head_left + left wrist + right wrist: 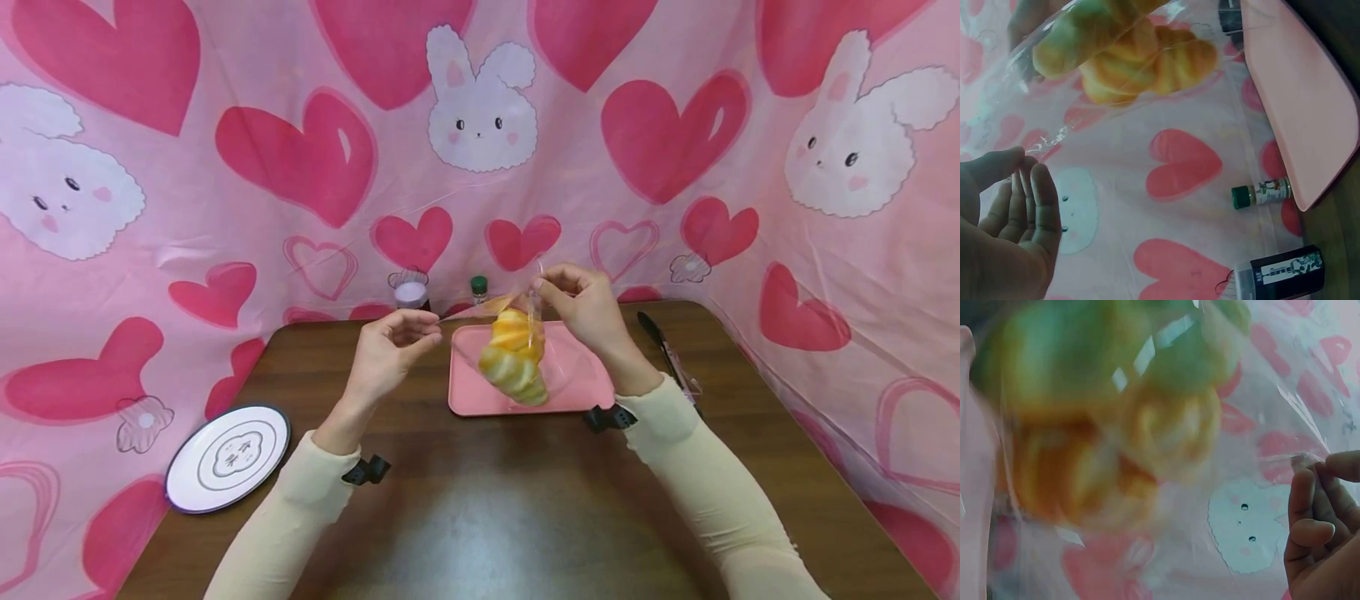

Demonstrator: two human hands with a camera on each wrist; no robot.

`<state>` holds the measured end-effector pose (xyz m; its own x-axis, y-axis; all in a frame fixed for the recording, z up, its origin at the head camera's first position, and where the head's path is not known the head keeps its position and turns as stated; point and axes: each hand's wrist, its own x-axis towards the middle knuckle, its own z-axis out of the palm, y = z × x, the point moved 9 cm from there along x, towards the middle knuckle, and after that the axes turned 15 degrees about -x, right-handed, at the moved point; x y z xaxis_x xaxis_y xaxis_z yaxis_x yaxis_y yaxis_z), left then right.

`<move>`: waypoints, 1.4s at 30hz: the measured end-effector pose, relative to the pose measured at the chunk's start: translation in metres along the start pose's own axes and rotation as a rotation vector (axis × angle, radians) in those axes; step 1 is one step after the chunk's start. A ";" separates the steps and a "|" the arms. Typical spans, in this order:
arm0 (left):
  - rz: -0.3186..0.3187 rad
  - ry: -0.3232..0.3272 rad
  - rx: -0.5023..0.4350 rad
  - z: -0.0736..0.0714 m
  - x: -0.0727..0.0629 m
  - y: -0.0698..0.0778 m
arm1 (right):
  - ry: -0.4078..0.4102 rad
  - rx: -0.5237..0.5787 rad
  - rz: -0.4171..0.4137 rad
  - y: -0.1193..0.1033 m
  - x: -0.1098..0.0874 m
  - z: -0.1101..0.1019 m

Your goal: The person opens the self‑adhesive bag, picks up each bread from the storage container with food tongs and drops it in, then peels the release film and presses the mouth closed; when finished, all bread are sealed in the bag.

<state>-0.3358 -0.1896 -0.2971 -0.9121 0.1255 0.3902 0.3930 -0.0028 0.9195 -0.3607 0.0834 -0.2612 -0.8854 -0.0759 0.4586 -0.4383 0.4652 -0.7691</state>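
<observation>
A clear plastic bag [1060,128] with bread rolls [513,375] inside hangs between my two hands, over the pink tray [577,367]. Some rolls look green-yellow and others orange-yellow. With thumb and fingertips my left hand [393,346] pinches one upper corner of the bag. On the other side my right hand [588,308] pinches the opposite upper part, as the right wrist view also shows at the thumb and index finger. Close to the camera, the bread is blurred in the right wrist view.
At the table's left edge lies a white plate [198,467] with a dark rim. Behind the tray stand a green-capped bottle [478,288] and a dark jar with a pale lid [411,293]. A black-handled utensil [660,337] lies at right. Pink cloth surrounds the table.
</observation>
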 end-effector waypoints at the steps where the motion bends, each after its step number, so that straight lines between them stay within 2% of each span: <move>1: 0.001 0.007 0.012 -0.002 0.000 0.001 | -0.014 -0.023 0.005 0.001 0.000 0.000; 5: -0.005 0.029 0.009 -0.012 0.002 0.006 | -0.083 -0.087 0.036 0.008 -0.002 0.000; 10: -0.015 0.051 -0.051 -0.018 0.003 0.011 | -0.122 -0.108 0.038 0.015 0.000 0.001; 17: -0.033 0.064 -0.166 -0.018 0.003 0.010 | -0.212 -0.029 0.041 0.022 -0.003 0.010; 24: -0.010 0.065 -0.275 -0.018 0.005 0.012 | -0.260 0.006 -0.020 0.016 -0.003 0.015; 30: 0.004 0.056 -0.300 -0.018 0.005 0.016 | -0.284 -0.026 -0.030 0.017 -0.003 0.018; 37: 0.003 0.042 -0.297 -0.017 0.005 0.017 | -0.306 0.023 -0.060 0.014 -0.004 0.018; 42: -0.006 0.043 -0.286 -0.017 0.006 0.017 | -0.319 0.006 -0.068 0.013 -0.005 0.018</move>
<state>-0.3364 -0.2057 -0.2782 -0.9208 0.0844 0.3808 0.3444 -0.2826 0.8953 -0.3645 0.0734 -0.2814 -0.8577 -0.3797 0.3466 -0.4978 0.4449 -0.7445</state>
